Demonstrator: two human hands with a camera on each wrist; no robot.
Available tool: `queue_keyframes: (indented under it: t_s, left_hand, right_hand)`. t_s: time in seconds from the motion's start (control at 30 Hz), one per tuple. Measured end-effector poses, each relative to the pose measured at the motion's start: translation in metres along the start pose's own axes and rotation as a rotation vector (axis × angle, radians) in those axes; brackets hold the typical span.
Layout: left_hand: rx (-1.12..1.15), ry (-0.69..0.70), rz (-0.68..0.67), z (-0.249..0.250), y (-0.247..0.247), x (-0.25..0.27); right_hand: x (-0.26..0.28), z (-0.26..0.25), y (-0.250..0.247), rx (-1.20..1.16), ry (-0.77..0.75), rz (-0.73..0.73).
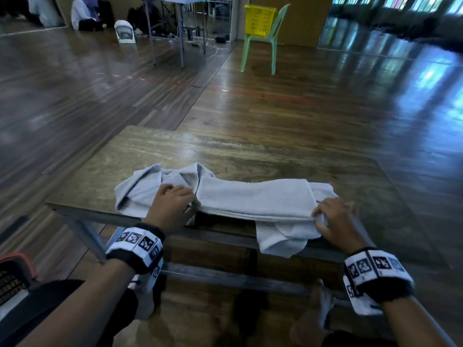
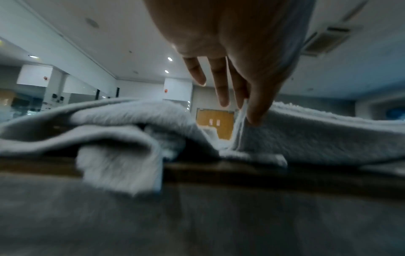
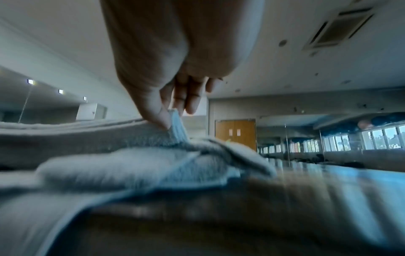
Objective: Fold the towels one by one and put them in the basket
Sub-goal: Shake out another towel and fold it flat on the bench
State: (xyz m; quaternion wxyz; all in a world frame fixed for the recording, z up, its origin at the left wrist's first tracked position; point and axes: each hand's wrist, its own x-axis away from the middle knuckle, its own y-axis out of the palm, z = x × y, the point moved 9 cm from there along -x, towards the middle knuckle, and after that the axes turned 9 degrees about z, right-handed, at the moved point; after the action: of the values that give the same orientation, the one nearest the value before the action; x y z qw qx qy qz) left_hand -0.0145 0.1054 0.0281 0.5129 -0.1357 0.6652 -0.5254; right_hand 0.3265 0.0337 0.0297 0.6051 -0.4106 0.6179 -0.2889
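A long folded white towel (image 1: 253,199) lies across the wooden table (image 1: 250,156), near its front edge. My left hand (image 1: 175,201) pinches its left end between thumb and forefinger (image 2: 245,107). My right hand (image 1: 323,216) pinches the right end corner (image 3: 170,119) the same way. To the left of my left hand lies a crumpled white towel (image 1: 142,189). Another towel (image 1: 280,239) sits under the folded one and hangs over the table's front edge. An orange-rimmed basket (image 1: 12,274) shows at the bottom left, on the floor beside me.
A yellow basket (image 1: 259,20) stands on a green chair (image 1: 258,46) far back. A folding table (image 1: 175,21) and seated people are at the far left. The back half of the wooden table is bare. My bare feet are beneath the table.
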Motion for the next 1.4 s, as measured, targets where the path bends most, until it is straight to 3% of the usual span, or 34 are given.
queue_keyframes:
  t_s: [0.1,0.23,0.43,0.6,0.7,0.87,1.07,1.2,1.4]
  left_hand:
    - [0.026,-0.02,-0.121,-0.001,0.019,0.014]
    - [0.053,0.004,-0.167,0.004,0.023,0.018]
    - [0.114,0.042,-0.123,0.037,0.028,0.011]
    - [0.234,0.058,-0.123,0.083,0.048,-0.002]
    - [0.252,0.029,-0.192,0.092,0.062,-0.006]
    - [0.285,-0.005,-0.187,0.088,0.067,-0.011]
    - [0.339,-0.01,-0.115,0.082,0.058,-0.009]
    - [0.295,0.135,-0.093,0.089,0.057,-0.003]
    - [0.269,0.151,-0.092,0.073,0.051,-0.001]
  right_hand:
    - [0.017,0.009,0.015,0.016,0.079,-0.139]
    - [0.017,0.004,0.014,0.028,0.064,-0.133]
    - [-0.005,-0.033,0.005,-0.023,-0.027,-0.076]
    - [-0.013,-0.078,0.034,-0.018,-0.162,-0.184]
    - [-0.016,-0.08,0.046,0.011,-0.154,-0.249]
    - [-0.018,-0.072,0.051,-0.116,-0.071,-0.286]
    - [-0.015,-0.075,0.04,-0.185,-0.154,-0.159]
    - [-0.002,-0.076,0.036,-0.136,-0.212,-0.163]
    - [0.006,-0.056,0.028,-0.118,-0.173,-0.128]
